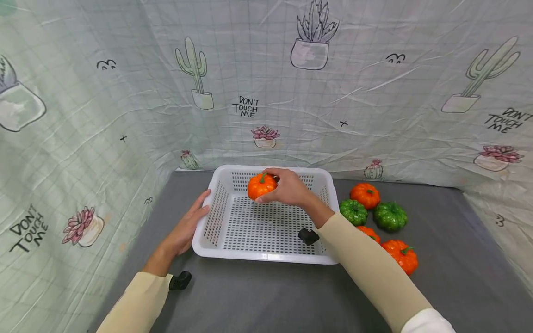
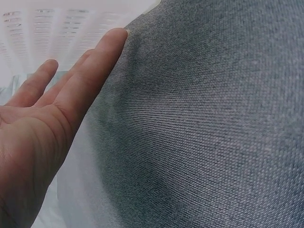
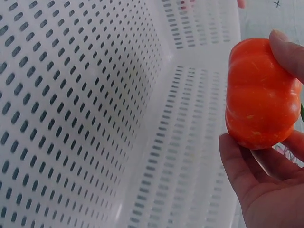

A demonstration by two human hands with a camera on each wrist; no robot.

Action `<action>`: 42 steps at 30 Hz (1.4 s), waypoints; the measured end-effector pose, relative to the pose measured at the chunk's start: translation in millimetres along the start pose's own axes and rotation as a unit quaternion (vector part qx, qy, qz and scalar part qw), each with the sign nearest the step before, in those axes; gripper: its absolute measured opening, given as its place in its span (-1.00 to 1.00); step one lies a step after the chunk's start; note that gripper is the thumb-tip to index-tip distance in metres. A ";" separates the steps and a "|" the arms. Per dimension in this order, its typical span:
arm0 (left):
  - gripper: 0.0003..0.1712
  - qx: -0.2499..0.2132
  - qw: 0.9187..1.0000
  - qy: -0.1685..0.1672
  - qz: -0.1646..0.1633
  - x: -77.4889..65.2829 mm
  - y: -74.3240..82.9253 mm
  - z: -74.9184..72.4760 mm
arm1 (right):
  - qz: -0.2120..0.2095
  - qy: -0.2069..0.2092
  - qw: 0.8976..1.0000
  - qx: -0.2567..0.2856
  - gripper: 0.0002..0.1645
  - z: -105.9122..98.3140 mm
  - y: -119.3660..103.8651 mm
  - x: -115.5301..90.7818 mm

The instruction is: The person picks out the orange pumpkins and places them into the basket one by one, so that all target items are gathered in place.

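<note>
My right hand (image 1: 288,187) grips a small orange pumpkin (image 1: 261,186) with a green stem, thumb on one side and fingers on the other. It is held over the far part of a white perforated plastic basket (image 1: 266,256). In the right wrist view the pumpkin (image 3: 261,94) shows between thumb and fingertips, with the basket's bare floor (image 3: 71,114) beside it. My left hand (image 1: 187,229) is at the basket's left side, its fingers extended along the outer wall. The left wrist view shows those straight fingers (image 2: 88,71) beside the basket wall (image 2: 57,33).
Right of the basket sit two green pumpkins (image 1: 390,216) and several orange ones (image 1: 365,196), partly hidden by the right sleeve (image 1: 366,268). Grey cloth (image 1: 258,296) covers the table. A printed curtain (image 1: 266,83) hangs behind and at the sides.
</note>
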State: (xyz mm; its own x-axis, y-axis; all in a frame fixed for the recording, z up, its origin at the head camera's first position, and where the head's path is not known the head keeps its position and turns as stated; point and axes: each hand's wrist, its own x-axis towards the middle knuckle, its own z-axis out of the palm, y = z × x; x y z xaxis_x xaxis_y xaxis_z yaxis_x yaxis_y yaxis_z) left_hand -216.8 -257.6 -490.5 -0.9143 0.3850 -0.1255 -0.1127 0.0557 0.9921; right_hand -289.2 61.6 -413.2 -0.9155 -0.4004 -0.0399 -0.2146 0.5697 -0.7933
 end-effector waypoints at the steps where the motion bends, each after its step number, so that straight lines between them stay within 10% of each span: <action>1: -0.27 0.002 1.000 0.000 0.002 0.2 0.0 -0.4 | 0.000 0.002 1.000 0.002 0.07 1.6 -0.1 1.1; 42: -0.29 0.010 1.000 0.001 0.003 1.2 -2.6 -1.3 | -0.002 -0.003 1.000 -0.027 0.09 49.5 6.4 41.8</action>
State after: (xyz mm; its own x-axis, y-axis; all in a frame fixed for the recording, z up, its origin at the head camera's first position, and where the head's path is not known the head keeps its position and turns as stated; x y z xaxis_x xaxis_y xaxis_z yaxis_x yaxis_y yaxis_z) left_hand -218.2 -258.5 -493.3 -0.9159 0.3836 -0.1186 -0.0987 0.0713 0.9926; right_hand -312.1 13.0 -450.0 -0.9125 -0.4069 -0.0417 -0.2359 0.6069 -0.7590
